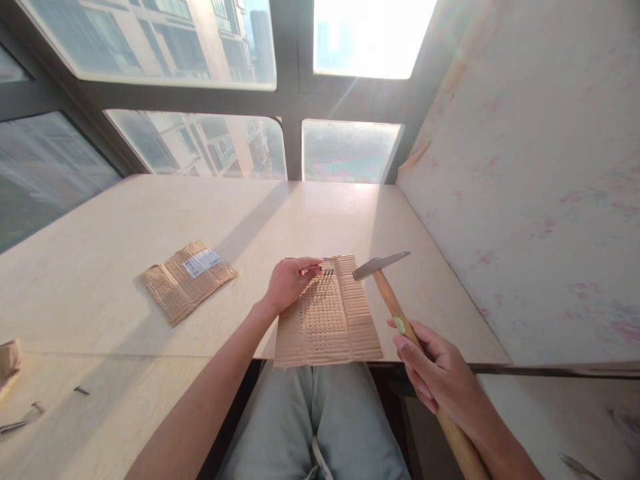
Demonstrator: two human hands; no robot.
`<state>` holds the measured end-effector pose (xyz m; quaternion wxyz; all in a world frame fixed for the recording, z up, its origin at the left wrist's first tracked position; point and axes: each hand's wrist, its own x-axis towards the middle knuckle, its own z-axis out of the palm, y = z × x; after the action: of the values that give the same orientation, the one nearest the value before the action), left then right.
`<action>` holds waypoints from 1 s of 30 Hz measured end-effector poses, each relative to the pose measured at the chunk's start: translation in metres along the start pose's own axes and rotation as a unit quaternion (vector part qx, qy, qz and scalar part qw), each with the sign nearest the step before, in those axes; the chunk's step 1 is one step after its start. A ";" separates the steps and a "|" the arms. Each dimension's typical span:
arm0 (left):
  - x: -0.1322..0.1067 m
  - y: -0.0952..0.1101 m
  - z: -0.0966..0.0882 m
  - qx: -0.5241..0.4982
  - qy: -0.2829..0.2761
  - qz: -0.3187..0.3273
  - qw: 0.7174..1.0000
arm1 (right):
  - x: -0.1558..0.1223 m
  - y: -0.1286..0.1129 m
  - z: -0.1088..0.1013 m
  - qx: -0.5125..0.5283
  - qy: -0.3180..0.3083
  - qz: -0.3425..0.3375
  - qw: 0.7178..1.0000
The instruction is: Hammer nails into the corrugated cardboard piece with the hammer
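Observation:
My right hand is wrapped round the wooden handle of a hammer. Its metal head is raised over the right side of a corrugated cardboard sheet, beside the nails. The sheet lies at the table's front edge and has rows of small holes. Several dark nails stand in its upper part. My left hand rests at the sheet's upper left, thumb and fingers pinched on what looks like a nail next to the standing ones. A small red patch shows between these fingers; I cannot tell what it is.
Another piece of cardboard with a white label lies to the left on the pale table. Loose nails and a brown package edge are at the lower left. Windows rise behind; a flowered wall bounds the right.

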<state>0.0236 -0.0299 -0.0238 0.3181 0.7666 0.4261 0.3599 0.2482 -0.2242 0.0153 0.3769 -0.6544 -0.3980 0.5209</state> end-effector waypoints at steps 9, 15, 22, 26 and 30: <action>-0.001 -0.002 -0.001 0.020 0.010 0.023 0.999 | 0.006 -0.019 0.009 -0.004 -0.014 -0.030 0.999; -0.002 -0.001 -0.001 0.026 0.005 0.026 0.999 | 0.012 -0.036 0.016 -0.026 -0.042 -0.049 0.998; -0.002 0.004 -0.004 0.065 -0.007 0.030 0.997 | 0.022 -0.037 0.021 -0.107 -0.048 -0.091 0.989; -0.002 0.005 -0.004 0.080 0.000 0.019 0.997 | 0.025 -0.043 0.026 -0.160 -0.027 -0.114 0.980; -0.002 0.008 -0.005 0.090 -0.008 0.012 0.996 | 0.029 -0.050 0.032 -0.192 -0.017 -0.142 0.971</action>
<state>0.0224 -0.0342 -0.0158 0.2468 0.7999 0.4454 0.3176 0.2145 -0.1753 0.0440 0.3074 -0.6424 -0.5856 0.3873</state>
